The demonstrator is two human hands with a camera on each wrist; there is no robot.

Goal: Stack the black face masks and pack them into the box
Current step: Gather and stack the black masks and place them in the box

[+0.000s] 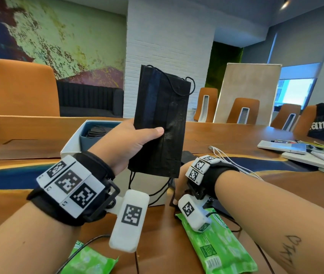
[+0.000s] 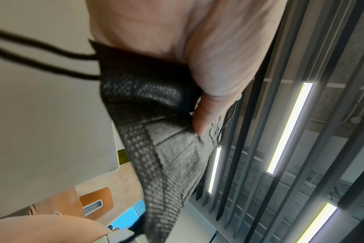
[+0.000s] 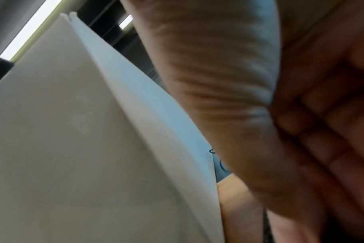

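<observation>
Behind the masks [image 1: 161, 123], head view shows the box [image 1: 90, 131].

The stack of face masks [image 1: 160, 123] is black with a fine dotted weave, one pleat showing dark blue. The box [image 1: 74, 143] is white outside and grey-blue inside. The wet-wipe packs [image 1: 218, 246] are bright green with white print. The wristbands [image 1: 90, 186] are black and carry white blocks printed with black square codes. The table [image 1: 275, 186] is brown wood with a dark blue band. The chairs [image 1: 24, 89] are orange.
</observation>
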